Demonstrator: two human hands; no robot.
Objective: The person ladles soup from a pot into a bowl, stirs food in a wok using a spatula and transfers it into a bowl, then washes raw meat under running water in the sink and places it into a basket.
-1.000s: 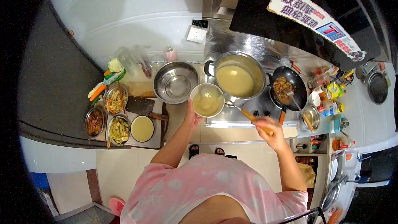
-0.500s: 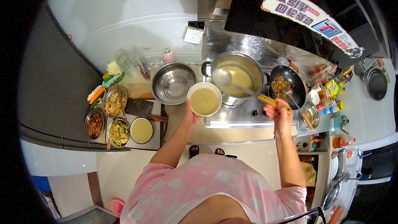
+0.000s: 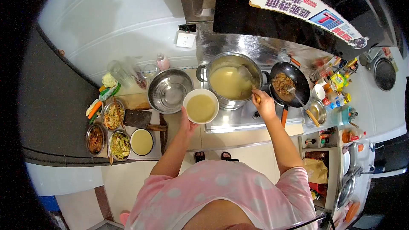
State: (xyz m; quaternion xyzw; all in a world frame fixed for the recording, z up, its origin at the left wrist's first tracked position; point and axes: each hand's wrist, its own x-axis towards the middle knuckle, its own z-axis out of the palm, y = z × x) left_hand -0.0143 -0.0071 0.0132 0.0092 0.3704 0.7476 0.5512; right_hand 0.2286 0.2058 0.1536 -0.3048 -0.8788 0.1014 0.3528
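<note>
My left hand (image 3: pixel 187 122) is closed on the edge of a white bowl (image 3: pixel 201 90) filled with pale yellow, soupy porridge (image 3: pixel 200 108). My right hand (image 3: pixel 265 105) grips the wooden-ended handle of a ladle (image 3: pixel 246 74). The ladle's head dips into the steel pot (image 3: pixel 223 60), partly sunk in the same pale liquid. The pot stands on the stove just right of and behind the bowl. Beside it, a black wok (image 3: pixel 299 81) holds browned, chopped food, with a wooden-handled spatula (image 3: pixel 300 101) resting in it.
A steel basin (image 3: pixel 154 89) sits left of the bowl. Further left are a cleaver (image 3: pixel 138 118), a second filled bowl (image 3: pixel 141 142) and several dishes, including noodles (image 3: pixel 114 116) and greens (image 3: pixel 120 145). Bottles and seasonings (image 3: pixel 338 81) crowd the right counter. A small steel bowl (image 3: pixel 321 110) is near the wok.
My right hand has moved left and up toward the pot, and the ladle head has gone from above the pot's left side down into the liquid. The view has shifted slightly.
</note>
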